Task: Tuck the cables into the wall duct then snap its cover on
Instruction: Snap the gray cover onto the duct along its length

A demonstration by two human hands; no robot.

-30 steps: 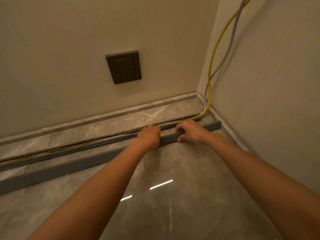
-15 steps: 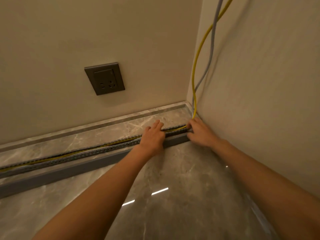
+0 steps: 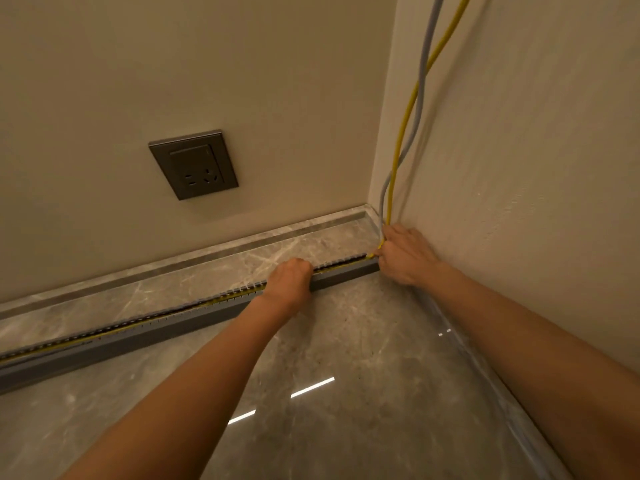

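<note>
floor (image 3: 363, 341) open before duct (image 3: 138, 337) | right wall (image 3: 536, 168), cables (image 3: 391, 195) crowd corner

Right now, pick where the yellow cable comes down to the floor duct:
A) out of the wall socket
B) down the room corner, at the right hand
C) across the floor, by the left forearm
B: the yellow cable drops down the corner into the grip of the right hand, well away from the wall socket.

grey slotted duct (image 3: 166, 311) lies flat on the floor, runs from the left edge to the wall corner, top open. yellow cable (image 3: 409, 109) sits inside along its length, bends up at the corner and climbs the right wall, crossing the grey cable (image 3: 427, 46). plain grey cover (image 3: 138, 341) lies along the duct's near side, not snapped on.
</note>
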